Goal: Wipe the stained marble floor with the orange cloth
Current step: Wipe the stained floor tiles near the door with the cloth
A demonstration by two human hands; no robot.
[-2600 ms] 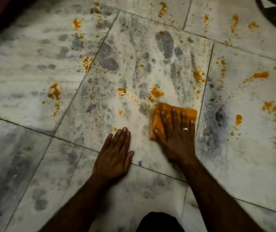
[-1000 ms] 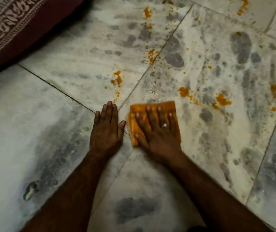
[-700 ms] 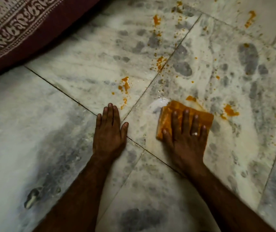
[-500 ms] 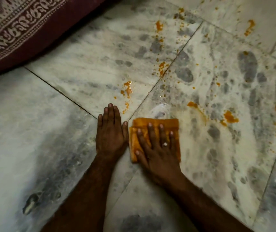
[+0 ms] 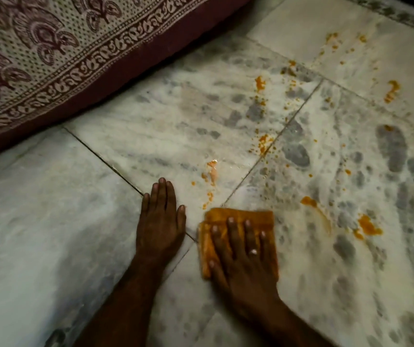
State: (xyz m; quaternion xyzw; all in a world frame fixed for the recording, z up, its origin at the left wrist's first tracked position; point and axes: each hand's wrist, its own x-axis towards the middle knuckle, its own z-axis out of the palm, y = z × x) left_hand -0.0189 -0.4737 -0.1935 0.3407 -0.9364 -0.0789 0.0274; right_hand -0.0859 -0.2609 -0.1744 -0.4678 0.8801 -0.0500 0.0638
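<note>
Flat on the marble floor (image 5: 326,284) lay the folded orange cloth (image 5: 238,219), pressed under the right hand (image 5: 244,259) with fingers (image 5: 231,229) spread apart. Just left, the left hand (image 5: 159,226) rested palm-down, fingers together. Orange stains (image 5: 367,226) dotted the tiles right and far; a patterned mattress (image 5: 38,58) sat far left.

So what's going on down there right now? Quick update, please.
Right hand flat on the orange cloth, pressing it to the floor. Left hand braced, empty. Orange stains remain ahead. Nothing in the way.
</note>
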